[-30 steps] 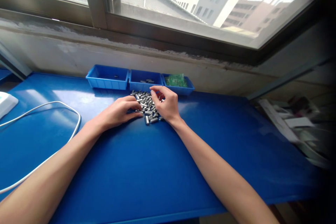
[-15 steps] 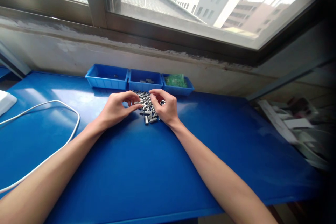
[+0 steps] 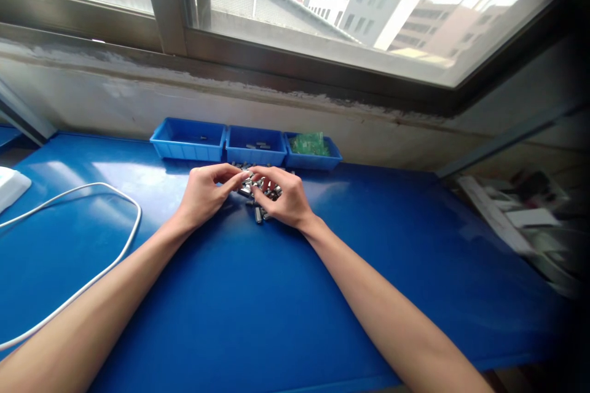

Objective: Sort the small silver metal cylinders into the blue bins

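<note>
A pile of silver metal hex standoffs [image 3: 259, 214] lies on the blue table, partly covered by my hands. At the pile's left side, my left hand [image 3: 207, 191] is closed in a pinch, with a small silver standoff at its thumb and index tips, mostly hidden. My right hand [image 3: 282, 195] arches over the pile from the right. Its thumb and index finger are apart, and loose standoffs show between them. The index tip comes close to the left fingertips; whether they touch, I cannot tell.
Behind the pile stand three blue bins: the left bin [image 3: 187, 150] with one small piece, the middle bin [image 3: 253, 156] with several standoffs, the right bin [image 3: 318, 163] with green circuit boards [image 3: 310, 143]. A white cable [image 3: 133, 233] crosses the blue table [image 3: 249, 307] at left.
My right hand has moved left and slightly down over the pile, toward my left fingertips. My left hand stays pinched at nearly the same place. The view has tilted slightly.
</note>
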`<state>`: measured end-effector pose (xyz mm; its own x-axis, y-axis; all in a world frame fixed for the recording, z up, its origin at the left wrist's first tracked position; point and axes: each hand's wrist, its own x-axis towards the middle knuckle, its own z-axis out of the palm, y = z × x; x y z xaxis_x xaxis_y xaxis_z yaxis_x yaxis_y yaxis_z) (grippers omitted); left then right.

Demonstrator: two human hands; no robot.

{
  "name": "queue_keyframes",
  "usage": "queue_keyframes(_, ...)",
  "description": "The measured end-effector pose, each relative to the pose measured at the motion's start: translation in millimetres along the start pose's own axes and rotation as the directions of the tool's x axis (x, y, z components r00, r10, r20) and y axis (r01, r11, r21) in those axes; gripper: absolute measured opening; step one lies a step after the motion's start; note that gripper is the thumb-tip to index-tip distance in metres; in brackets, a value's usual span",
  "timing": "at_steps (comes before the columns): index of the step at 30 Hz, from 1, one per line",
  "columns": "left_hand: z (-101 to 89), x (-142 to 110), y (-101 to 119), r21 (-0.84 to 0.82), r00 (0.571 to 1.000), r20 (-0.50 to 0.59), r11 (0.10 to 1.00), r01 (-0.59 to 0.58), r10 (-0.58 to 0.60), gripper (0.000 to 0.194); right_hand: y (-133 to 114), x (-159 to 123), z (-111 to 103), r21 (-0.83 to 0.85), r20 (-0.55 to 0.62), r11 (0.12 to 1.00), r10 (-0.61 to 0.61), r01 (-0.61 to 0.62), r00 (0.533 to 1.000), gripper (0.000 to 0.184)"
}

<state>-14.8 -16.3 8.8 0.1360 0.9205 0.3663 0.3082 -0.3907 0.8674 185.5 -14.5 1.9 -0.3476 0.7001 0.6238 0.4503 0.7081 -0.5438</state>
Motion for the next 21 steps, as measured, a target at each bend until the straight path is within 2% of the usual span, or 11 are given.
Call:
queue_keyframes(10,1.0,1.1,-2.3,0.075,0.994,0.1,0.996,-0.053,0.046,0.042,5.8,4.1,5.4,0.049,-0.022,0.997,-0.051,0.052,0.998,0.014)
queue_keyframes(13,0.2,1.8,-1.7,0.135,0.996,0.043,0.988,-0.077,0.072,0.04,7.9,10.7,5.0,0.012,-0.051,1.0,0.015,-0.014,0.999,0.015)
queue_keyframes(15,-2.0,1.9,-2.6,0.208,0.989,0.044,0.967,-0.145,0.139,0.035,10.9,19.1,3.0,-0.064,-0.114,0.994,0.083,-0.091,0.99,0.017)
queue_keyframes(18,-6.7,1.0,-4.7,0.293,0.941,0.181,0.897,-0.33,0.287,0.028,17.6,35.4,0.0,-0.224,-0.228,0.956,0.136,-0.188,0.964,0.019)
queue_keyframes(21,-10.1,-0.2,-6.1,0.272,0.87,0.335,0.847,-0.456,0.361,0.029,23.8,50.7,0.2,-0.35,-0.239,0.908,0.151,-0.23,0.959,0.02)
